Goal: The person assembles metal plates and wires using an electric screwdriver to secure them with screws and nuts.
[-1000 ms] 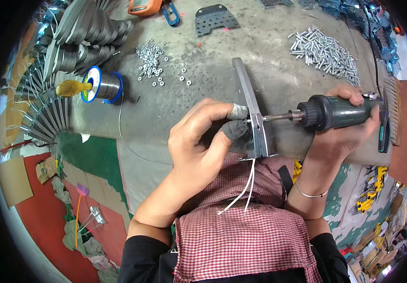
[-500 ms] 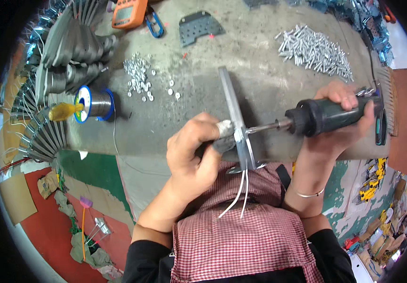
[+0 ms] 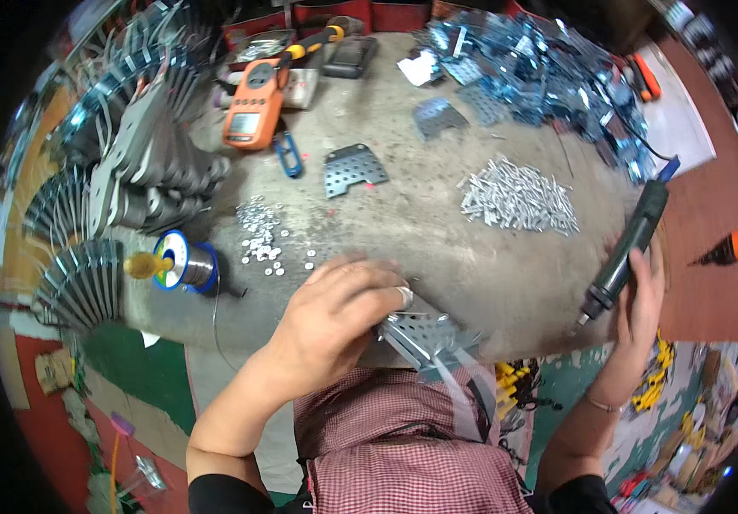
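My left hand grips a perforated metal plate with white wires hanging from it, at the near edge of the grey workbench. The plate looks blurred. My right hand holds a dark electric screwdriver upright at the bench's right edge, its bit pointing down and away from the plate. A pile of silver screws lies beyond the two hands. Small washers or nuts are scattered to the left of my left hand.
A solder spool stands at the left, beside stacks of finned metal parts. An orange multimeter, loose perforated plates and a heap of blue-filmed plates lie further back. An orange tool rests at the right.
The screwdriver has come off the plate and swung up to the right, now upright. My left hand has turned the plate flat and lowered it at the bench's near edge.
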A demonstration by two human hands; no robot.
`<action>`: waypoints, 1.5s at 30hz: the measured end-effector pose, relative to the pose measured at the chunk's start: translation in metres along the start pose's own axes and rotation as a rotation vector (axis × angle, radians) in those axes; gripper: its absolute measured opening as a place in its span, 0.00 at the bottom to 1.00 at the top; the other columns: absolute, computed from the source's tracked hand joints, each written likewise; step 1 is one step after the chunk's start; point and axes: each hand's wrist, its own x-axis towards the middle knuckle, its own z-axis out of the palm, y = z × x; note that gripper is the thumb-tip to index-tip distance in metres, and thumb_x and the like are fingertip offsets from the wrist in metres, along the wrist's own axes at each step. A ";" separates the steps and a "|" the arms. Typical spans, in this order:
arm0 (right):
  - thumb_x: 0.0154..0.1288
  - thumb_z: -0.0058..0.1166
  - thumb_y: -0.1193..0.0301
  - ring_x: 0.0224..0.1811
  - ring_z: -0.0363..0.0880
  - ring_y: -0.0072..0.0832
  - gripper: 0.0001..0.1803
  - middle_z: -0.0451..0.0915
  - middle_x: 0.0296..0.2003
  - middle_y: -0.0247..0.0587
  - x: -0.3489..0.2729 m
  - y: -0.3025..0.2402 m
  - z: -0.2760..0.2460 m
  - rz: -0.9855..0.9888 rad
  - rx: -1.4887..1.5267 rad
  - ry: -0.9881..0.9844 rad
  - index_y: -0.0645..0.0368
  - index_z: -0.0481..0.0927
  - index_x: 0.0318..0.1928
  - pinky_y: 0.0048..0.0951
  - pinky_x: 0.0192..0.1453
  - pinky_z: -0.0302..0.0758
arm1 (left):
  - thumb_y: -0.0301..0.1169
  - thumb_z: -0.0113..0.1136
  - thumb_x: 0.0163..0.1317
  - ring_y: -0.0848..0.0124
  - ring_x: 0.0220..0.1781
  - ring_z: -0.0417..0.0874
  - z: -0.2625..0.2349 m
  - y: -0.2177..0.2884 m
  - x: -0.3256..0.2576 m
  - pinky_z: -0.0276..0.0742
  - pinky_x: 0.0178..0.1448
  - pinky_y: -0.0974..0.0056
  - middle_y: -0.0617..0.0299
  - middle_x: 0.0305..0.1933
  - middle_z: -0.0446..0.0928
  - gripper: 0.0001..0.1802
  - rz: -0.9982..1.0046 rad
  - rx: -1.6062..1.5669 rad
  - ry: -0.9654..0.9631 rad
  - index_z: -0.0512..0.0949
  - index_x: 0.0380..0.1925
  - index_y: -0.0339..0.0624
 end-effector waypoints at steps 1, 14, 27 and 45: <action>0.64 0.50 0.72 0.49 0.75 0.32 0.28 0.76 0.48 0.48 0.001 0.000 -0.012 -0.131 -0.278 -0.043 0.67 0.61 0.63 0.30 0.53 0.71 | 0.21 0.55 0.51 0.56 0.58 0.73 0.000 0.003 -0.013 0.68 0.60 0.56 0.52 0.49 0.73 0.20 -0.127 -0.358 0.218 0.74 0.47 0.41; 0.51 0.51 0.80 0.49 0.74 0.36 0.30 0.74 0.51 0.45 0.100 -0.001 0.186 -0.861 -0.894 -0.759 0.57 0.70 0.59 0.31 0.52 0.71 | 0.32 0.68 0.52 0.57 0.56 0.75 -0.067 -0.003 -0.153 0.71 0.58 0.55 0.50 0.64 0.63 0.44 -0.166 -1.030 0.899 0.53 0.66 0.45; 0.60 0.50 0.77 0.35 0.77 0.39 0.11 0.77 0.33 0.49 0.143 0.039 0.218 -0.908 -0.926 -0.491 0.67 0.74 0.43 0.33 0.42 0.72 | 0.22 0.60 0.53 0.65 0.58 0.73 -0.163 -0.113 -0.297 0.68 0.60 0.64 0.52 0.61 0.68 0.38 -0.748 0.405 1.292 0.60 0.66 0.44; 0.62 0.52 0.62 0.33 0.73 0.39 0.12 0.72 0.27 0.44 -0.233 -0.140 0.253 0.955 1.490 -1.274 0.56 0.68 0.34 0.36 0.41 0.78 | 0.52 0.48 0.65 0.56 0.65 0.65 -0.136 -0.132 -0.330 0.68 0.61 0.45 0.56 0.65 0.63 0.32 -0.763 -0.785 1.351 0.59 0.64 0.47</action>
